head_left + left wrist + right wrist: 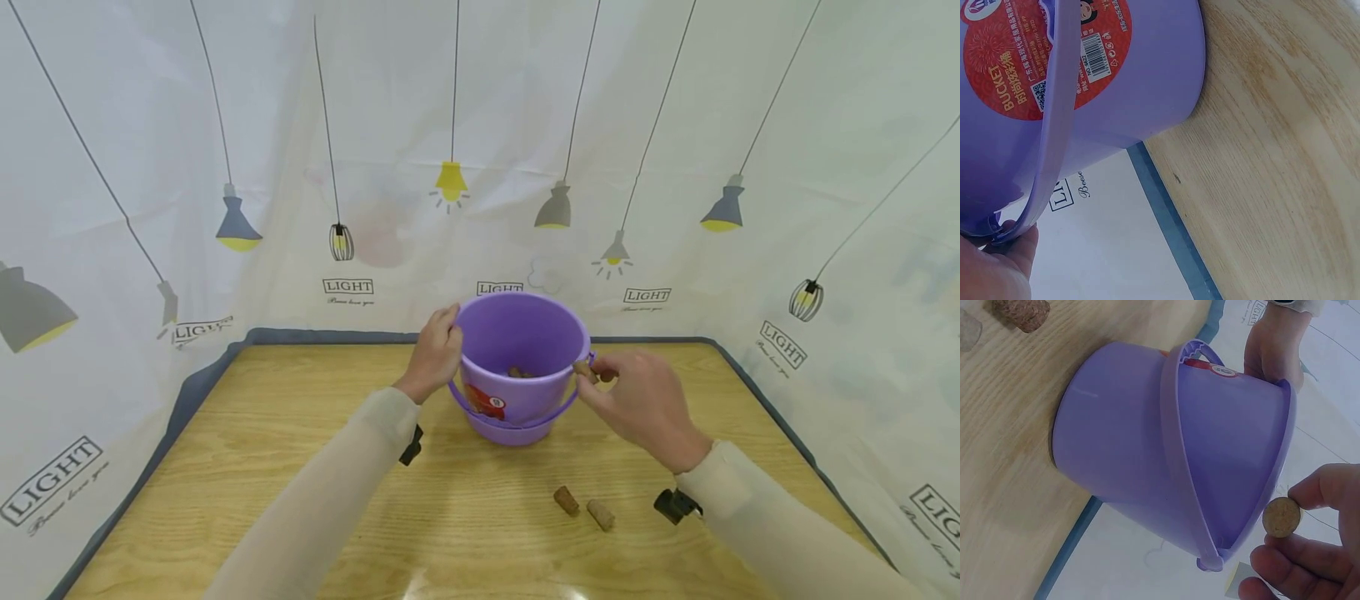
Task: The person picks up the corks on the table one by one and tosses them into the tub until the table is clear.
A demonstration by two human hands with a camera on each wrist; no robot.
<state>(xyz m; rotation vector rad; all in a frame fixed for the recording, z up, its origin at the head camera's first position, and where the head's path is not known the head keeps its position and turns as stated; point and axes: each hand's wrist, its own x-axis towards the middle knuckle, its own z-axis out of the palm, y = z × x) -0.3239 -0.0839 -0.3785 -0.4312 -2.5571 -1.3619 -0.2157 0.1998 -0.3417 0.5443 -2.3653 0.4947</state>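
A purple bucket (517, 417) with a red label stands on the wooden table, its handle hanging down at the front. Several corks (517, 372) lie inside on its bottom, partly hidden by the near wall. My left hand (437, 354) grips the rim on the left side, by the handle's joint. Between thumb and fingers, my right hand (645, 404) pinches a cork (1282, 517) right at the bucket's right rim. In the right wrist view the cork's round end faces the camera. Two loose corks, one darker brown (566, 500) and one paler (600, 514), lie on the table in front of the bucket.
The wooden table (300, 467) has a blue-grey border (337, 337) along its back and sides. Behind it hangs a white cloth (405, 108) printed with lamps and the word LIGHT. Dark wrist mounts (677, 505) sit on both sleeves.
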